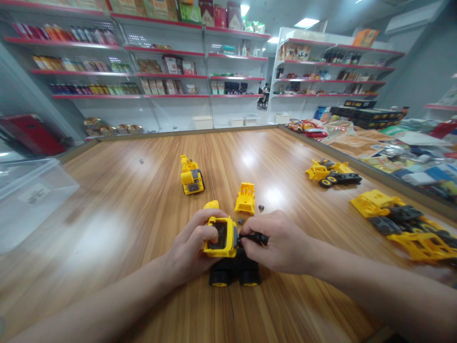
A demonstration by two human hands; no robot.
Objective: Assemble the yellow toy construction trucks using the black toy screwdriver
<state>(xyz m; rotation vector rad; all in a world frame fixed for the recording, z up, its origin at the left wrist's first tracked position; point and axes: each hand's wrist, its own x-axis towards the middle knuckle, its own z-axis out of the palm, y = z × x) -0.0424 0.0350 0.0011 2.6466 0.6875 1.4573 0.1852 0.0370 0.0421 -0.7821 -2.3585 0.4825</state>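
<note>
Head view: wide wooden table [124, 228], closed at far side by raised rim [185, 134], with similar rim running along the right, and with much bare wood in the middle and toward the left. At the left border, clear plastic bin [39, 209], well apart from both arms. Beyond the right rim, heaped packets [357, 143]; behind the far rim, shelves [171, 74] loaded with many goods. Wide open room on the left of left hand [189, 243]; on the right side less of it, because of loose toy parts [410, 224], yellow and black, near the rim, and one more toy-part cluster [333, 174] a little farther away. Ahead of the hands, narrower room: yellow plastic piece [245, 199] just beyond, with small dark bit [261, 208] beside it; farther and more to left, yellow toy vehicle [192, 176], upright on the table. Directly between both hands, yellow-and-black toy truck [233, 233], with wheels [219, 277] at its near side. Left hand clamped on the yellow body of the truck, with thumb at the framed opening. Right hand [280, 238] closed on black screwdriver-like tool [259, 237], pinched between thumb and fingers and directed leftward to the truck. Exact contact of tool tip: cannot tell, too small.
</note>
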